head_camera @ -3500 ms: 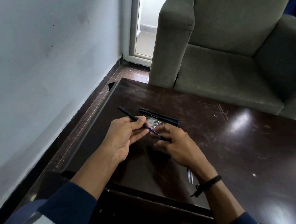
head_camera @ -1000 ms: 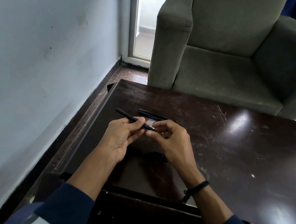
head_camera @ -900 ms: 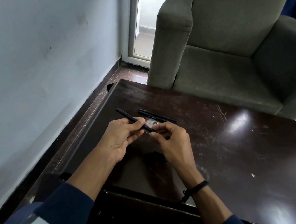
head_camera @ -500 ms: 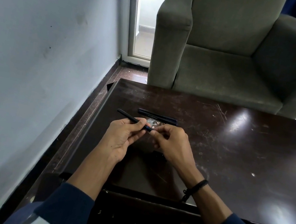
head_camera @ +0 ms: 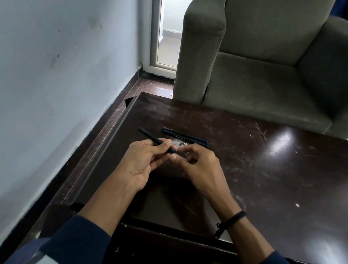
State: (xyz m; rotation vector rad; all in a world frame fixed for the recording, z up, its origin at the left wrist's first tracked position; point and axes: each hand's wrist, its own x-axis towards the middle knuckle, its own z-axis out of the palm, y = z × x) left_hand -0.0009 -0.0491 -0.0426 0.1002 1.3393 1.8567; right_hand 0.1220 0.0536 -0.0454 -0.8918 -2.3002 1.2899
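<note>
Left hand [head_camera: 140,163]: thumb and fingers closed round a dark pencil [head_camera: 153,139], just nearer the camera than the pair of pencils [head_camera: 185,136].
Right hand [head_camera: 199,170]: fingers curled at the pencil's nearer end; cannot tell whether they pinch it.
Pencil: held slanted above the surface [head_camera: 276,171], its far end left of the pair.
Pair of pencils: flat, side by side.
Pale debris [head_camera: 178,142]: between pair and hands.

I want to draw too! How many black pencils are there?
3: one held pencil in the left hand, two loose pencils side by side on the table. Others may hide.
</note>
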